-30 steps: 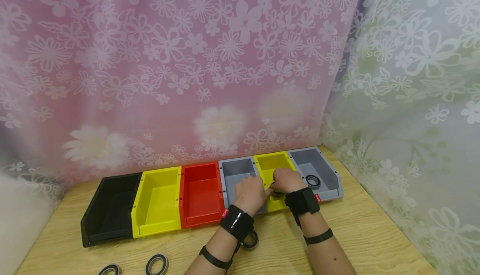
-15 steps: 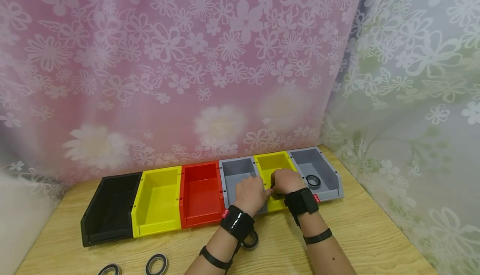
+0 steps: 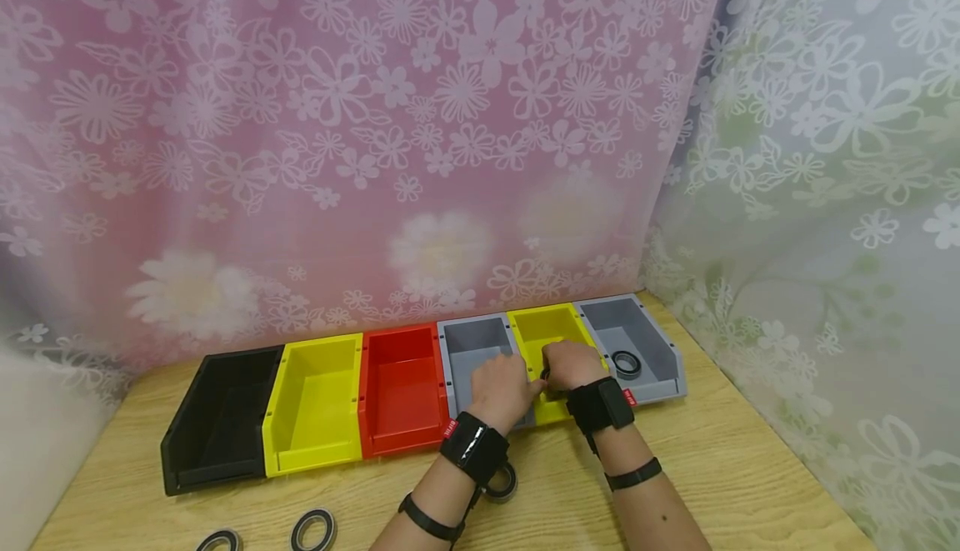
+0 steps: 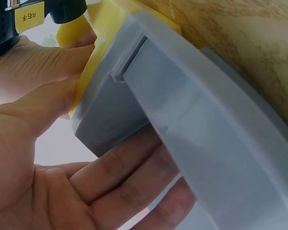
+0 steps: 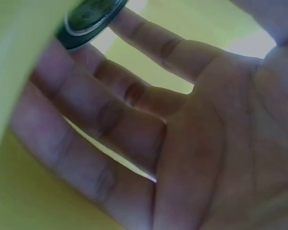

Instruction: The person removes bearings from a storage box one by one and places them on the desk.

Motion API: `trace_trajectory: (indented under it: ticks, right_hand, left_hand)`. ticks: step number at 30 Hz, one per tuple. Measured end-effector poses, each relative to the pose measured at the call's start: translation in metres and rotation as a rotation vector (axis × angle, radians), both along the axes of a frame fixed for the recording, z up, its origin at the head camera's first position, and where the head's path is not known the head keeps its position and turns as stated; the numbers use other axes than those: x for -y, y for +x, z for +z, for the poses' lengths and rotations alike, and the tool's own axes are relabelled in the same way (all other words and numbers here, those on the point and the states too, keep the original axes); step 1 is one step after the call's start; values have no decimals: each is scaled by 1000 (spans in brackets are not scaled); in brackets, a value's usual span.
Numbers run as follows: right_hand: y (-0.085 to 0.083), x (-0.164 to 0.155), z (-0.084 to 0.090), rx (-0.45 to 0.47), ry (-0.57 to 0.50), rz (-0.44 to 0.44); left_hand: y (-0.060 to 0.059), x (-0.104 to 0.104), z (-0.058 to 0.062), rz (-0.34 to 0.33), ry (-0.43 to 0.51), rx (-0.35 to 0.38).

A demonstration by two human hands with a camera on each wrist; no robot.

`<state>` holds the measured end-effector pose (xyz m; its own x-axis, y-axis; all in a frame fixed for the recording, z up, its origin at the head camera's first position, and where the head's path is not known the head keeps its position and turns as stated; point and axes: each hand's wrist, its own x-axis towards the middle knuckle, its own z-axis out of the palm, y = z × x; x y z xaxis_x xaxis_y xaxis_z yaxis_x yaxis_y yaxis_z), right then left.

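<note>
My left hand [image 3: 498, 386] reaches over the front of a grey bin [image 3: 477, 337]. In the left wrist view its fingers curl inside that bin, and the thumb lies on the yellow side, pinching the wall between the two bins. My right hand [image 3: 573, 363] is down in the yellow bin [image 3: 549, 323] to the right. Its fingertips hold a dark ball bearing [image 5: 93, 17] with a thin silver ring, seen at the top of the right wrist view. Most of this bearing is hidden by the hand in the head view.
Another bearing [image 3: 626, 364] lies in the rightmost grey bin [image 3: 660, 388]. On the wooden table are bearings [image 3: 313, 529], [image 3: 501, 482] one of them beside my left wrist. Red [image 3: 402, 380], yellow [image 3: 318, 401] and black [image 3: 225, 418] bins continue the row leftward.
My right hand and wrist have shifted very slightly left and down within the yellow bin, and the bearing at its fingertips has tilted a little. My left hand has stayed put.
</note>
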<state>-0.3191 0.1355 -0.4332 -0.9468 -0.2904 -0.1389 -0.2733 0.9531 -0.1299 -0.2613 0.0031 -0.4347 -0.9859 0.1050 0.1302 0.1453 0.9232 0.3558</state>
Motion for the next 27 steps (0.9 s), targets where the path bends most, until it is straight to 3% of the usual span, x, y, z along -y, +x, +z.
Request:
trace_trajectory:
  ticks: [11,27]
  right_hand:
    - [2,2,-2,-16,47,-20]
    - [2,-4,6,68,-103,-19]
  left_hand:
    - [2,1,1,-4,5,-3]
    - [3,0,1,8,7,22]
